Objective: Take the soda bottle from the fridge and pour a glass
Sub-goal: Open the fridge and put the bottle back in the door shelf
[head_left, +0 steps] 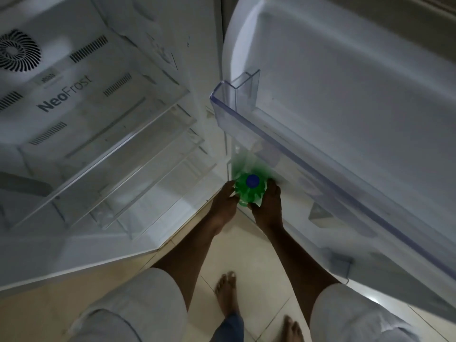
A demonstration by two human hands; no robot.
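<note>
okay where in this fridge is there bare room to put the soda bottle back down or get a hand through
The glass shelves in the cabinet look bare, bordered by the back wall and the side wall. The upper door bin also appears empty. It is crowded low at the door's hinge corner, where the left hand and right hand grip the green soda bottle.
</note>
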